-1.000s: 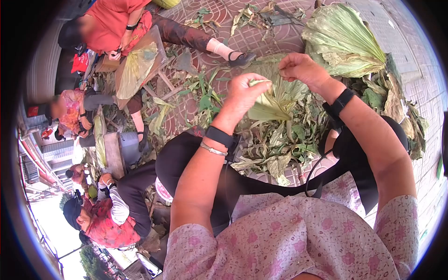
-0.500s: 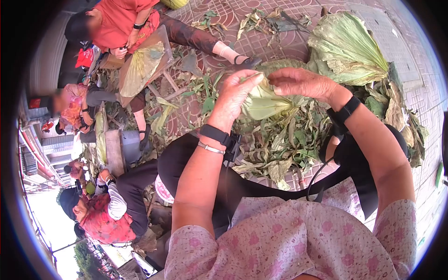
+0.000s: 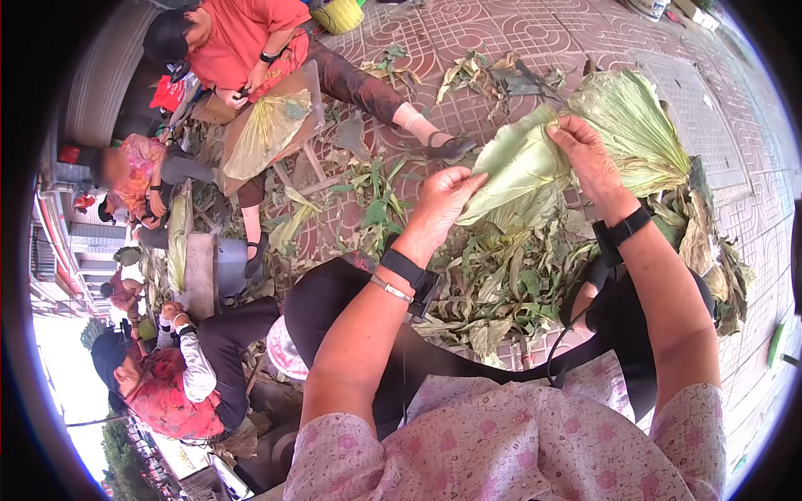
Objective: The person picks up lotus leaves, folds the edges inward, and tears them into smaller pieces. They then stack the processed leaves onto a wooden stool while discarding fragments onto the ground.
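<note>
A pale green lotus leaf [image 3: 520, 167] is stretched between my two hands, above a heap of scraps. My left hand [image 3: 444, 200] pinches its lower left edge between thumb and fingers. At the upper right edge, my right hand [image 3: 587, 157] grips the leaf with thumb and fingertips. Just beyond my right hand lies a fan-shaped stack of lotus leaves [image 3: 631, 117]. Below the held leaf, the pile of torn, dried leaf scraps [image 3: 501, 280] spreads between my knees.
A person in a red top [image 3: 246, 46] sits at upper left, with a fan of leaves [image 3: 269, 134] on a board. Another person in a red patterned vest [image 3: 180, 392] sits at lower left. A yellow-green bucket [image 3: 338, 15] stands at the top. Leaf scraps litter the tiled pavement [image 3: 468, 29].
My hands have moved apart, the right one outward to the right. The leaf, bunched between them before, is now spread open and flat.
</note>
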